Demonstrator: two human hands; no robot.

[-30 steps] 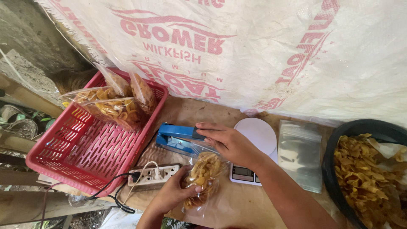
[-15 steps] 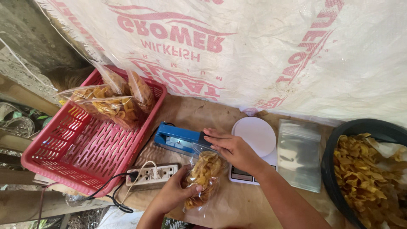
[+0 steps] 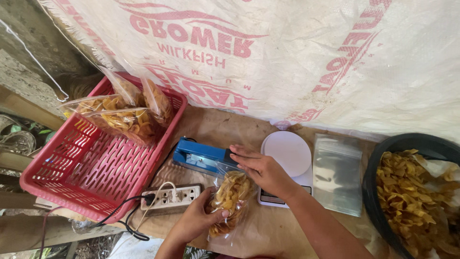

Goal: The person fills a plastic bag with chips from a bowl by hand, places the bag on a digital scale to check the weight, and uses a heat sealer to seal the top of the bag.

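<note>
Sack-backed bench. My left hand point(image 3: 194, 221) grips the chip bag point(image 3: 229, 201), just below the sealer point(image 3: 203, 156); right hand point(image 3: 262, 169) lies flat, fingers together, on the sealer. Better keep the bag's mouth flat. Basket point(image 3: 62, 184) left of sealer.

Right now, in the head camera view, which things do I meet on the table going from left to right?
Red basket → power strip → blue sealer → bag of chips held by the left hand → white scale → empty clear bags → black basin of chips.
</note>
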